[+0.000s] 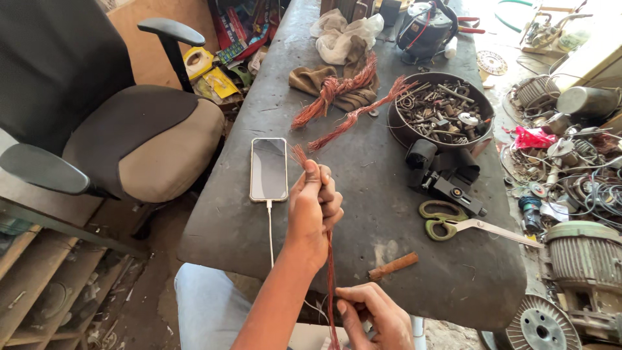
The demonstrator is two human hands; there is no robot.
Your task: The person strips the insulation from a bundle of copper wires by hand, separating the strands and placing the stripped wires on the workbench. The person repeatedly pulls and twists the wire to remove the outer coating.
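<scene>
Head view, nearest first: I see the right hand (376,314) at the bottom edge, fingers pinched shut on the lower end of a bundle of copper wire (330,266). Above it, the left hand (315,207) is closed in a fist around the same bundle, thumb pressed along it; frayed wire tips stick out above the fist. The bundle runs taut and nearly upright between both hands, over the near edge of the dark table (363,162). Just left of the left hand lies a phone (269,168) on a white cable. Right of it lie scissors (453,223). Farther back sit two more copper bundles (337,91) and a bowl of screws (440,110).
</scene>
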